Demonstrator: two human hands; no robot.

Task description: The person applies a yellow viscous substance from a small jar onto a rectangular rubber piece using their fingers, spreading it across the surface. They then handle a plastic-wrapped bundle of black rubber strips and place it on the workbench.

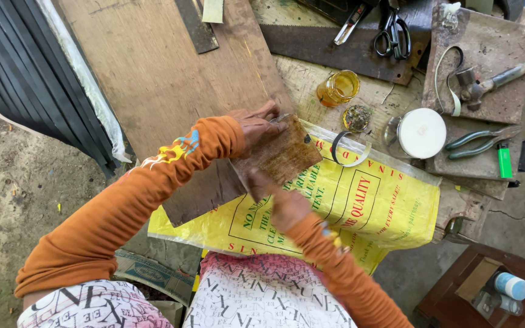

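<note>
Looking down, we hold a flat brown leather-like strip (256, 173) between both hands above a yellow printed sack (360, 206) spread on the desk (153, 73). Its long axis runs from lower left to upper right. Our left hand (256, 124) is clamped on the strip's upper edge, fingers curled over the far side. Our right hand (277, 200) grips it from below, nearer to us, its fingers mostly hidden under the strip. Both hands touch it, so neither is closer. The strip's underside is out of sight. Just beyond sit an amber glass jar (338, 87) and a white-lidded container (420, 133); scissors (393, 30) lie farther back.
</note>
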